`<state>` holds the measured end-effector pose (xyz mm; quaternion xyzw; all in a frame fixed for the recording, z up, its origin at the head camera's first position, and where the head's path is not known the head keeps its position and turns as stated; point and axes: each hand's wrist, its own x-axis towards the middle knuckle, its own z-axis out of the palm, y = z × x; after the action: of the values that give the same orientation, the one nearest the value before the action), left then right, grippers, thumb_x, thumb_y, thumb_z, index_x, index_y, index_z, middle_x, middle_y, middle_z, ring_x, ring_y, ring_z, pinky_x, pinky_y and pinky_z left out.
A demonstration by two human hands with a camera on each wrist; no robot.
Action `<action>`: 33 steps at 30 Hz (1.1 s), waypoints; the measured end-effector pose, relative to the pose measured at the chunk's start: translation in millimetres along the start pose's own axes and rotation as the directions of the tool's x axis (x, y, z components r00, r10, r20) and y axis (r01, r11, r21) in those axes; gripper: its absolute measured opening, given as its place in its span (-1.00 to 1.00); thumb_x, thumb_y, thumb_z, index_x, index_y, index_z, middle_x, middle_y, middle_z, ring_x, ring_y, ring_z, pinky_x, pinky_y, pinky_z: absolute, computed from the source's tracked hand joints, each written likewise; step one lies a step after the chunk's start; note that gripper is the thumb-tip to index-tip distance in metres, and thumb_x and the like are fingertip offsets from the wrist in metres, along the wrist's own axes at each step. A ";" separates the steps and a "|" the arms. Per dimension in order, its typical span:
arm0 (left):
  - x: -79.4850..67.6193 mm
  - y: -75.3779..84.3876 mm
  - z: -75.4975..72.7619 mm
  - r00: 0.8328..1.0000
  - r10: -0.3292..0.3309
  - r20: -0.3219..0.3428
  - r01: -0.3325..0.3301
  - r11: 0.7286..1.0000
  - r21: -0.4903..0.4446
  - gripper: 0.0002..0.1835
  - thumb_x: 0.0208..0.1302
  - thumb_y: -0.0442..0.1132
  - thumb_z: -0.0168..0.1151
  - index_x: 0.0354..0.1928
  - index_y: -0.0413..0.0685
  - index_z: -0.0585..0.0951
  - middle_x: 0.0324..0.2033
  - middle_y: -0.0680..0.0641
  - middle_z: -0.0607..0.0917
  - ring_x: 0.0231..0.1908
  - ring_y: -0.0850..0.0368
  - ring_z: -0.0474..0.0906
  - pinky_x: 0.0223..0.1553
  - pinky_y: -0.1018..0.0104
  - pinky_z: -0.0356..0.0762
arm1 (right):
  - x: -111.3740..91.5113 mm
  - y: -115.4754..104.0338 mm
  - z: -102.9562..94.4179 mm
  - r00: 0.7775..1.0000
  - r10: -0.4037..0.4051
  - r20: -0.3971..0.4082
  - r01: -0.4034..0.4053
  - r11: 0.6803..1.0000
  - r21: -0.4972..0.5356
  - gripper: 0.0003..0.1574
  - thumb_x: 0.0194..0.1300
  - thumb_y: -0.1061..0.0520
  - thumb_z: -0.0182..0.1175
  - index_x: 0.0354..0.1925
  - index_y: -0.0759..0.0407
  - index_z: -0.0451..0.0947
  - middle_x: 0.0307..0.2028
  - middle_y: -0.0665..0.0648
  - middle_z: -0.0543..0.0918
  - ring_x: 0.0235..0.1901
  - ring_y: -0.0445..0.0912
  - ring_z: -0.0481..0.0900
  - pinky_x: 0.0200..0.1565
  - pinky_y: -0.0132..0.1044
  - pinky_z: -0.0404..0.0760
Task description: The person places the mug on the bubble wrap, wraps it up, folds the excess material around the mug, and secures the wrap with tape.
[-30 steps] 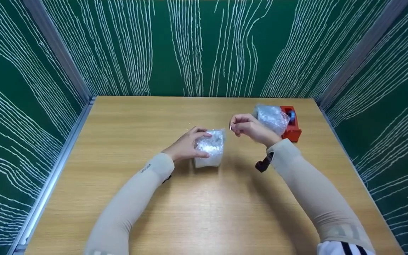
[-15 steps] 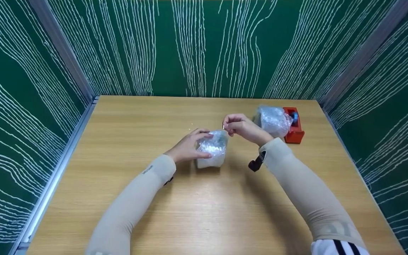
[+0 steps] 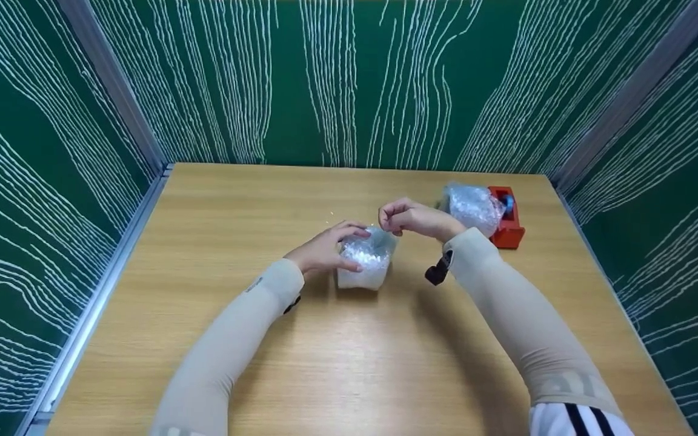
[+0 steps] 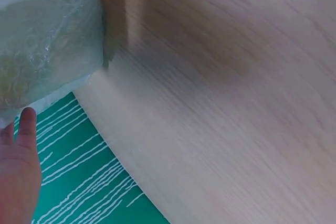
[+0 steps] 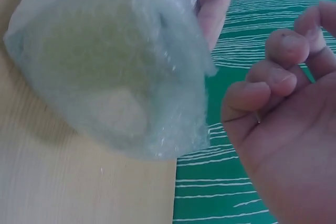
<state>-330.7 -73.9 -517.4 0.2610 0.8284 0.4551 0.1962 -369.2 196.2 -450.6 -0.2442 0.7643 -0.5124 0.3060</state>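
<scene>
A bubble-wrapped bundle [image 3: 368, 260] stands mid-table. My left hand [image 3: 328, 247] grips it from the left, thumb and fingers spread around its side. In the right wrist view the bundle's wrapped end [image 5: 94, 56] faces the camera, with something yellowish-green showing dimly through the clear wrap. My right hand [image 3: 415, 219] is at the bundle's upper right edge, thumb and index finger pinched together on what looks like a small piece of clear tape, mostly hidden by the fingers. Its other fingers [image 5: 247, 100] are loosely curled beside the wrap's open edge.
A second bubble-wrapped bundle [image 3: 473, 206] lies at the back right, against a red tape dispenser [image 3: 509, 235] with a blue roll hub. The wooden table [image 3: 234, 206] is bounded by green walls [image 3: 288, 85] with white wavy lines.
My right hand has moved left to the bundle's upper right edge. My left hand keeps its grip, and the bundle has turned slightly. The head view has shifted a little.
</scene>
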 end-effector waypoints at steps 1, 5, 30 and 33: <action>0.7 0.1 -0.2 1.000 0.004 0.008 -0.004 1.000 -0.006 -0.20 0.19 -0.02 0.66 0.48 0.32 0.55 0.61 0.16 0.34 0.60 -0.06 0.26 0.63 -0.19 0.29 | 1.0 0.5 -1.0 1.000 0.021 -0.002 -0.021 0.999 -0.030 -0.83 0.39 0.21 0.08 -0.31 0.28 0.54 -0.40 0.08 0.52 -0.33 0.00 0.44 -0.06 -0.18 0.48; 2.6 0.7 -0.4 1.000 0.020 0.022 -0.020 1.000 -0.013 -0.20 0.21 -0.10 0.64 0.50 0.22 0.54 0.64 0.11 0.32 0.62 -0.07 0.25 0.64 -0.15 0.26 | 4.6 2.8 -6.8 0.996 0.082 -0.029 -0.085 0.988 -0.129 -0.85 0.35 0.18 0.13 -0.40 0.06 0.54 -0.48 -0.01 0.48 -0.40 -0.05 0.40 -0.09 -0.18 0.43; 1.5 2.4 -0.8 1.000 0.014 0.018 -0.014 1.000 0.001 -0.21 0.24 -0.09 0.63 0.51 0.29 0.53 0.60 0.13 0.36 0.60 -0.06 0.27 0.63 -0.17 0.28 | 24.1 19.5 -14.0 0.988 0.093 -0.123 -0.133 0.917 -0.375 -0.57 0.31 -0.02 0.50 -0.51 -0.02 0.46 -0.53 -0.05 0.46 -0.37 -0.08 0.41 -0.19 -0.19 0.39; 1.3 1.2 -1.2 1.000 0.022 0.020 -0.022 1.000 0.004 -0.21 0.23 -0.09 0.64 0.50 0.31 0.54 0.61 0.10 0.35 0.62 -0.07 0.24 0.65 -0.20 0.24 | 24.7 23.8 -12.4 0.983 0.098 -0.154 -0.150 0.914 -0.377 -0.56 0.32 -0.04 0.51 -0.52 -0.03 0.46 -0.53 -0.05 0.46 -0.35 -0.05 0.44 -0.18 -0.18 0.41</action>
<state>-332.1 -73.4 -515.9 0.2748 0.8245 0.4529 0.1987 -396.6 195.6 -474.7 -0.2164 0.8829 -0.3460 0.2325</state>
